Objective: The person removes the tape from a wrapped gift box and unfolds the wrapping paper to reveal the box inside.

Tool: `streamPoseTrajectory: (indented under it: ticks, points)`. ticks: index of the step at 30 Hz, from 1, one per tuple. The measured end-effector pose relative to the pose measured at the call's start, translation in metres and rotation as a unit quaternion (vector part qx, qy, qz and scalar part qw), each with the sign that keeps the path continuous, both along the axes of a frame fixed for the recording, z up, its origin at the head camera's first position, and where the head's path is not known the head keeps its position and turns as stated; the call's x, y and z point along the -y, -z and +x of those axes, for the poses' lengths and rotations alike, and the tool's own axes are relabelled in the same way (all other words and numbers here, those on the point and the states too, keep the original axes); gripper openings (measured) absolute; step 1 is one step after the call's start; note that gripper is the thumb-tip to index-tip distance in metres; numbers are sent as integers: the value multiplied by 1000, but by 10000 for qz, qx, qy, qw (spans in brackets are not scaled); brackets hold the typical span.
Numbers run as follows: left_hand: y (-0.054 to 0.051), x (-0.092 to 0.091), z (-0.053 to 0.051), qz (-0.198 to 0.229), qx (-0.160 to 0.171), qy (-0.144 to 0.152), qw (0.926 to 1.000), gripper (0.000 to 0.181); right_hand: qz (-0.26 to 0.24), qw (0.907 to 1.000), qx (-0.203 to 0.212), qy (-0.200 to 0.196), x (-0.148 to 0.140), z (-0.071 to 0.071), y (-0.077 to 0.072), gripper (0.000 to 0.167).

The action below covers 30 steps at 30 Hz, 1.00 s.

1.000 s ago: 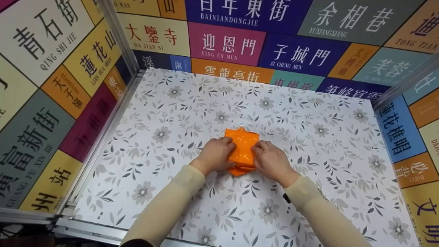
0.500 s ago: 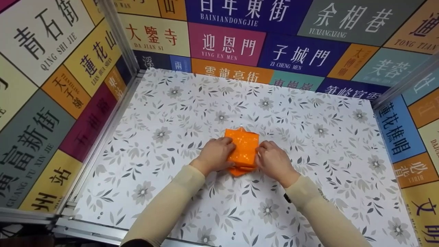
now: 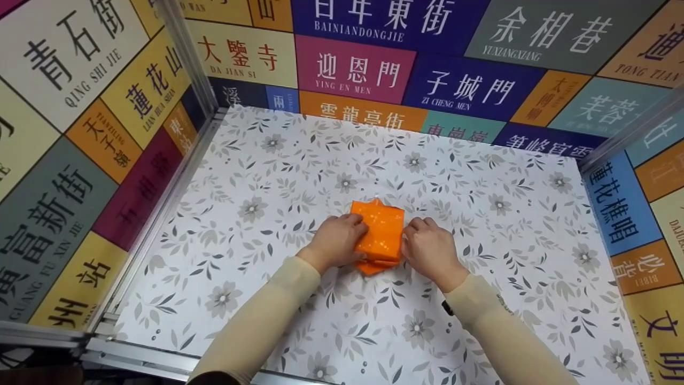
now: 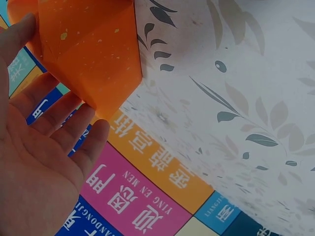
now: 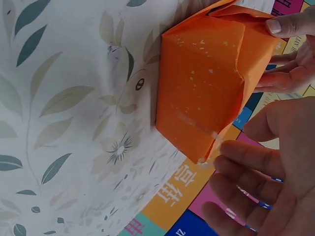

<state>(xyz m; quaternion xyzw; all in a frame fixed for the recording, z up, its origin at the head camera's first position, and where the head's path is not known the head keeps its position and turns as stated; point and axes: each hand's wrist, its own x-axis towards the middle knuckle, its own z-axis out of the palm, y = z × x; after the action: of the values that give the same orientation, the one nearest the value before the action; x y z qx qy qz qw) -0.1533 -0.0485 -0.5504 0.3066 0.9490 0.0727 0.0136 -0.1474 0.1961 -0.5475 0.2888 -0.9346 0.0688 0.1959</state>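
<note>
An orange gold-flecked paper-wrapped package sits mid-table, with folded paper flaps at its near end. My left hand grips its left side; in the left wrist view the thumb lies on the orange paper and the fingers reach past its edge. At the right side is my right hand, fingers loosely bent. The right wrist view shows a clear tape strip on the package's side, and the right hand's fingertips at the paper edge beside it. The thumb is apart from the paper there.
A white cloth with grey leaves and flowers covers the table. Panels with printed street signs stand at the back and both sides, joined by metal rails. A metal edge runs along the front.
My right hand has shifted slightly right, its fingertips moving off the package's top face to its side. The left hand and the package have stayed in place.
</note>
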Motion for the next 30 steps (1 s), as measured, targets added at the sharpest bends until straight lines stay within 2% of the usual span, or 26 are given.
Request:
streamPoseTrajectory:
  ticks: [3,7,9,13,16,20,26,30]
  points:
    - [0,0,0,47,0,14,10000,56,-165,9997,-166,-33,1,-1,-2,11]
    - [0,0,0,88,50,-2,9999,56,-386,9990,-99,-204,1,-3,-1,10]
    - [0,0,0,108,78,-12,9999,55,-324,9987,78,-375,1,-3,0,16]
    - [0,1,0,179,178,-44,9997,55,52,9966,581,-583,0,-2,2,37]
    - [0,2,0,289,308,-84,9991,58,224,9940,935,-528,0,-1,2,51]
    - [-1,4,1,479,529,-143,9973,61,146,9920,1198,-374,0,-1,2,56]
    - [3,10,2,834,853,-201,9927,67,-370,9954,862,-174,0,-1,3,58]
    - [4,15,2,1020,976,-249,9897,69,-716,9959,547,40,0,-1,3,45]
